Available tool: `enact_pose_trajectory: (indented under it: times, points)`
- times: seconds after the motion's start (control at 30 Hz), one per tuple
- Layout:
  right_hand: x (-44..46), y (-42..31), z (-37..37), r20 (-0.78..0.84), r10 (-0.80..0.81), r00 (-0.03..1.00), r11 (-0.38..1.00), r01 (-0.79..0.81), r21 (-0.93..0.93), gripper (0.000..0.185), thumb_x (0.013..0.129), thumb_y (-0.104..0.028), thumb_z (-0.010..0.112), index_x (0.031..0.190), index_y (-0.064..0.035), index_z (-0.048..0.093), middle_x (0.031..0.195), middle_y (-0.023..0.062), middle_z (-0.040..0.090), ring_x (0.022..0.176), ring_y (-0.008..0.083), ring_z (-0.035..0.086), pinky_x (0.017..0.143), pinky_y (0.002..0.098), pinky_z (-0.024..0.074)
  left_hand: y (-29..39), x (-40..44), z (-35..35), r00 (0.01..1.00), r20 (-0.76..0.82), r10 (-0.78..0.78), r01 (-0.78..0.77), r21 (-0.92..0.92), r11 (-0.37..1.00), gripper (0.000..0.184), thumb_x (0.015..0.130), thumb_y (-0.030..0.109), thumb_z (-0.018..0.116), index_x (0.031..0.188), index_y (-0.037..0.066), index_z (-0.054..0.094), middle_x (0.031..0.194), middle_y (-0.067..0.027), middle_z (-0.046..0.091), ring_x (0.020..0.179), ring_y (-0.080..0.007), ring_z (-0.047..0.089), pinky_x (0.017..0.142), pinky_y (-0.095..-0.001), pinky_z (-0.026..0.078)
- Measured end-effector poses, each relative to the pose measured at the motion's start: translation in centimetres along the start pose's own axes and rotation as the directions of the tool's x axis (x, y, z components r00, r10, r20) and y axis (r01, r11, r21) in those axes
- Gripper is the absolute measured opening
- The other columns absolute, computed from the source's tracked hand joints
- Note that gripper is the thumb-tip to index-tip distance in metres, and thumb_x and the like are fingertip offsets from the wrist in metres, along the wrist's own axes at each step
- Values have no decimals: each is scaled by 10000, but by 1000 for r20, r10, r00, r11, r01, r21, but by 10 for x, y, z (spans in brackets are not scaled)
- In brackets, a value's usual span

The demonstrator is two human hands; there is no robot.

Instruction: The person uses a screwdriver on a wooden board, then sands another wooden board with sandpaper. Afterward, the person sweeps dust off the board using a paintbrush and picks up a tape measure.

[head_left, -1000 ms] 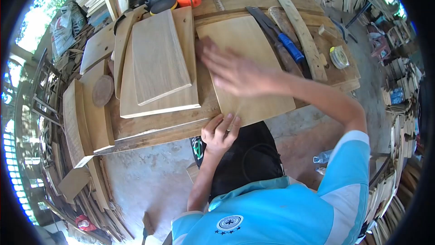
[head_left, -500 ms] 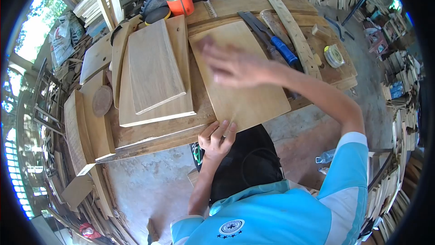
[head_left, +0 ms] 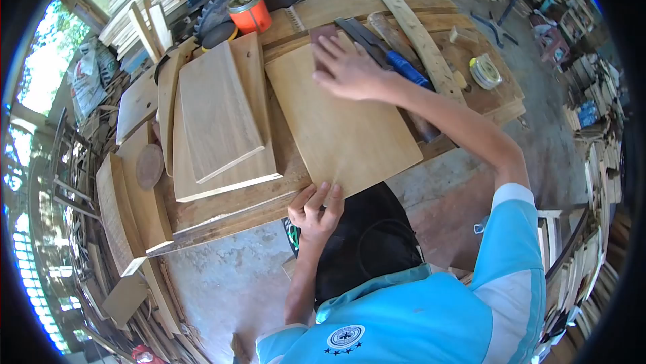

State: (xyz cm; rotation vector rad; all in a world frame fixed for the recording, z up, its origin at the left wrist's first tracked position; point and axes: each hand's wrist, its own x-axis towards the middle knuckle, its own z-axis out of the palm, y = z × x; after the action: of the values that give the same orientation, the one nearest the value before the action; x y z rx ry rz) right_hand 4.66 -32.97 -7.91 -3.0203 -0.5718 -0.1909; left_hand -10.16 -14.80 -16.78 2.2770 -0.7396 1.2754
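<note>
My right hand [head_left: 350, 71] lies flat, fingers slightly spread, over a dark red sheet [head_left: 323, 31] at the far end of the pale board [head_left: 356, 138], which rests on the workbench [head_left: 208, 212]. My left hand [head_left: 316, 212] curls its fingertips onto the near edge; with the thumb hidden, I can't tell whether it pinches.

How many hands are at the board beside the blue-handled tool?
2: the left hand has its fingers at the near-left corner of the board; the right hand is over the far end, with a dark red sheet under it.
</note>
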Motion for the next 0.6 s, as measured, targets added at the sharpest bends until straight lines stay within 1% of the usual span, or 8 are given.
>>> enact_pose_trajectory:
  times: [0.03,0.07,0.1,0.17,0.3,0.37,0.5,0.6]
  points:
    - [0,-8,-7,36,82,996,996,-80,-49,606,900,-414,343,1362,-42,217,1420,186,189,1316,291,213,1034,494,240,-1,1,1,1000,-3,12,-12,-8,1000,382,646,112,710,987,223,580,984,43,553,865,-190,507,715,-297,401]
    - [-16,-21,-13,36,-66,997,980,58,193,626,898,-421,337,1364,-29,191,1418,206,181,1298,310,251,1036,491,234,-2,1,2,1000,-14,22,-22,-15,1000,379,647,111,707,985,223,580,986,43,552,864,-189,506,716,-296,401]
    - [-32,-32,-12,29,-69,997,980,62,189,626,898,-421,337,1364,-29,191,1418,206,181,1298,310,251,1036,491,234,-2,0,2,999,-25,25,-26,-17,1000,376,648,110,705,984,224,580,988,44,551,862,-188,505,716,-296,401]
    - [-50,-45,-8,8,-512,859,856,509,90,621,902,-405,322,1363,-14,178,1409,229,182,1279,335,278,1031,487,240,-6,0,6,999,-42,25,-26,-21,999,377,643,106,704,980,223,581,987,43,549,862,-189,504,718,-293,400]
    - [6,-8,0,14,-275,961,948,269,173,608,900,-393,330,1347,3,222,1406,232,189,1280,353,268,1039,498,216,-1,-1,1,1000,-13,14,-14,-30,999,415,627,106,709,1003,223,578,992,41,544,868,-195,503,723,-303,402]
    - [33,-2,17,-69,93,993,983,-81,162,606,898,-390,341,1335,18,245,1410,234,176,1297,355,226,1063,478,168,0,1,0,1000,-1,3,-3,-4,1000,434,629,100,700,1024,226,570,998,41,542,871,-196,503,722,-307,403]
    - [1,-51,2,16,-188,982,982,188,-5,614,897,-406,330,1331,21,255,1410,229,178,1308,355,191,1076,453,144,-4,-1,3,999,-24,29,-30,-26,999,446,625,126,717,1033,220,563,998,30,544,864,-203,506,722,-317,406]
    - [13,-30,5,-11,-261,965,936,256,241,627,900,-416,295,1314,54,266,1400,232,204,1318,341,175,1071,434,170,0,1,-1,1000,-3,-11,11,-5,1000,413,621,123,718,995,222,572,999,35,543,862,-199,507,715,-309,409]
